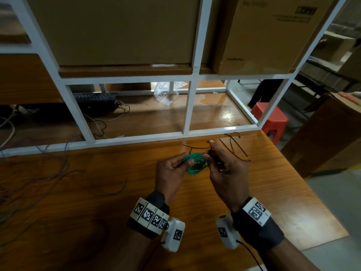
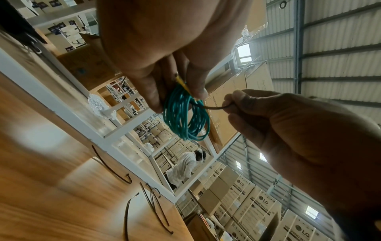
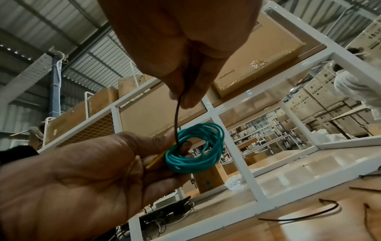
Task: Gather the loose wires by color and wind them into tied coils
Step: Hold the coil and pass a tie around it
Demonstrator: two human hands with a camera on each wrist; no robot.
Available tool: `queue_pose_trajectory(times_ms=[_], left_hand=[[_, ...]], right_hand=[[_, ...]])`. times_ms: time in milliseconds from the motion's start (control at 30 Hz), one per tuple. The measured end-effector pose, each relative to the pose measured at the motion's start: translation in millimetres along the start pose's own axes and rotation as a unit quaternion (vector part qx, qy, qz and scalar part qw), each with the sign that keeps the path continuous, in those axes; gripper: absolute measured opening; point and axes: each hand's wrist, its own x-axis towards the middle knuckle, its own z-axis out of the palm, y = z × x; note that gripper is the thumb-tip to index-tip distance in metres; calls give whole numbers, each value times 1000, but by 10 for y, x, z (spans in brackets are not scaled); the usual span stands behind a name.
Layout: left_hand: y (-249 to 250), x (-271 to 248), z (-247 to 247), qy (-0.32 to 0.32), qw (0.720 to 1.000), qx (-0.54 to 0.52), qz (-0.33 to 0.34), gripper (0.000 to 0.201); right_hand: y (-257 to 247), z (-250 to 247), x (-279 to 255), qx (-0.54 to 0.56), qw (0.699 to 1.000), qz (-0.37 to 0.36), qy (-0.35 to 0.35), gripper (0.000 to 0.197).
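Note:
A coil of green wire (image 1: 196,162) (image 2: 185,117) (image 3: 195,150) hangs above the wooden table (image 1: 97,202), pinched at one side by my left hand (image 1: 173,169) (image 2: 179,91) (image 3: 115,163). A short yellow wire end (image 2: 182,84) (image 3: 154,163) shows in the same grip. My right hand (image 1: 218,161) (image 2: 233,104) (image 3: 185,99) pinches a thin black tie (image 2: 214,107) (image 3: 176,120) that passes through the middle of the coil.
Several loose black ties (image 1: 234,147) (image 2: 156,205) (image 3: 305,215) lie on the table by the right hand. Loose blue and purple wires (image 1: 48,173) spread over the table's left side. A white metal rack frame (image 1: 136,138) with cardboard boxes borders the far edge. A red stool (image 1: 271,120) stands right.

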Motion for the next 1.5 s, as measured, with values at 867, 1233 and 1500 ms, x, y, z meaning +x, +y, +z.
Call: queue_pose_trajectory(times_ms=[867, 1233, 1500], left_hand=[[-137, -39, -162, -8, 997, 62, 49, 29], [-94, -70, -117, 8, 994, 86, 60, 27], [-74, -62, -152, 17, 993, 98, 65, 31]], right_hand=[[62, 11, -4, 149, 965, 213, -47, 16], [107, 177, -90, 126, 974, 185, -43, 23], [59, 205, -95, 137, 974, 178, -33, 28]])
